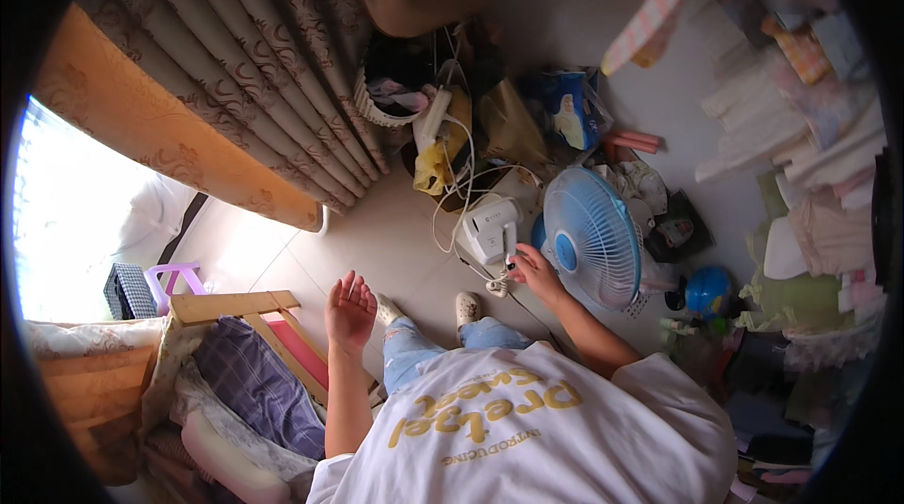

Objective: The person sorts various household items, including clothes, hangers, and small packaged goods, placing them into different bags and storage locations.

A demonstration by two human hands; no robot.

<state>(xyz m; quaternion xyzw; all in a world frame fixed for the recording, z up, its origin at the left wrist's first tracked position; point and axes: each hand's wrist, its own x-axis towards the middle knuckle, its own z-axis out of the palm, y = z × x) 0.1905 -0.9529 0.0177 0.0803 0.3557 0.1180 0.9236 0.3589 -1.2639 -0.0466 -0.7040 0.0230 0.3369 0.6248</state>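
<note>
My right hand [538, 274] is at the handle end of a white hair dryer [486, 230], with the thumb and fingers closed about it. A coiled white cord [497, 285] hangs just below. Beside this hand stands a blue electric fan [592, 239] with a round wire guard. My left hand [351, 310] is raised over the floor, palm up, holding nothing, its fingers slightly curled. Whether the dryer rests on anything underneath cannot be made out.
A white power strip [433, 116] and tangled cables lie ahead, near a basket [388, 91] and bags. Patterned curtains [261, 73] hang at the left. A wooden-framed chair [233, 306] with cloth on it stands left. Hanging clothes [819, 214] line the right side. A blue ball [708, 292] sits beyond the fan.
</note>
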